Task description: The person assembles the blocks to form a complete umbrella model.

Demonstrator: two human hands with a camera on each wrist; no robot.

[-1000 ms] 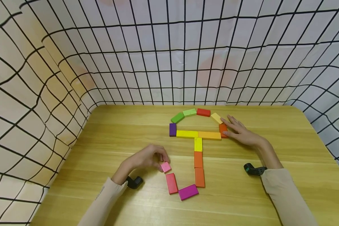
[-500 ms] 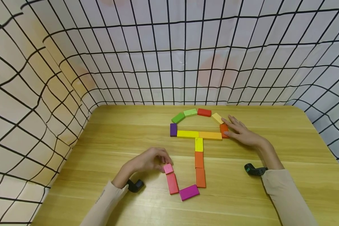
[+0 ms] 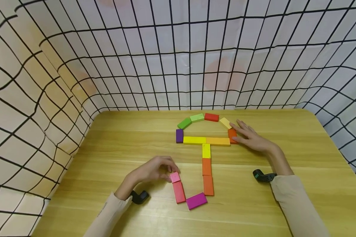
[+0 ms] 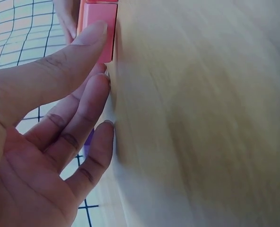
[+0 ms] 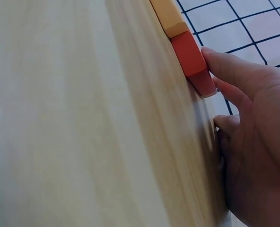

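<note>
My left hand (image 3: 156, 168) pinches a small pink block (image 3: 175, 177) between thumb and fingers, low on the table. That block lies end to end with a longer coral-red block (image 3: 179, 192), and a magenta block (image 3: 196, 200) sits at its lower corner. In the left wrist view the thumb presses against the pink block (image 4: 101, 40). My right hand (image 3: 252, 138) rests with fingers extended around an orange-red block (image 3: 232, 135), one fingertip at a pale yellow block (image 3: 225, 123). The right wrist view shows the thumb touching the orange-red block (image 5: 189, 54).
Yellow (image 3: 194, 140) and light orange (image 3: 218, 141) blocks form a crossbar. From it a stem of yellow and orange blocks (image 3: 206, 167) runs down. Purple (image 3: 179, 136), green (image 3: 184, 123) and red (image 3: 211, 117) blocks arc above. A grid-patterned curtain (image 3: 178, 82) borders the wooden table (image 3: 106, 141).
My left hand has brought the pink block against the coral-red block's upper end, closing the small gap and straightening it. The right hand stays in place; the head view shifts slightly.
</note>
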